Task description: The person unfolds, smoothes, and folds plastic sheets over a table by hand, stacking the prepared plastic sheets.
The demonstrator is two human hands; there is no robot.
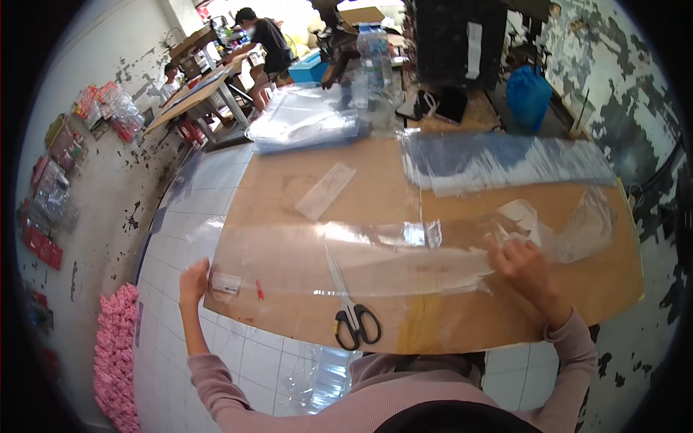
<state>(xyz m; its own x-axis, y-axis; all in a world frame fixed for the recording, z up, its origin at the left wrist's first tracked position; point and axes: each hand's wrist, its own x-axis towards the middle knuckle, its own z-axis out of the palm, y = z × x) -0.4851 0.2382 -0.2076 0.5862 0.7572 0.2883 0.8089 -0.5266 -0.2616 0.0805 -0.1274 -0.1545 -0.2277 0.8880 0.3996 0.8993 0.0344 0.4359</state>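
Note:
A long strip of clear plastic film (pixel 390 270) lies across the brown board-topped table, shiny along its far side and ragged at its right end. At the table's left edge my left hand (pixel 193 281) is closed on the film's left end. My right hand (pixel 518 261), closed in a pinch, grips the film near its right end, beside crumpled clear plastic (pixel 586 229). Between my hands, scissors (pixel 349 307) with black handles lie with their blades pointing away from me. A small red object (pixel 260 289) and a small clear labelled piece (pixel 227 283) are near my left hand.
Stacked clear sheets (pixel 307 119) sit at the table's far left, and a pile of plastic film (pixel 505 162) at the far right. A flat clear sleeve (pixel 326 191) lies between. Behind stand water bottles (pixel 374 54) and a blue bag (pixel 528 97). Another person (pixel 268 47) works farther back.

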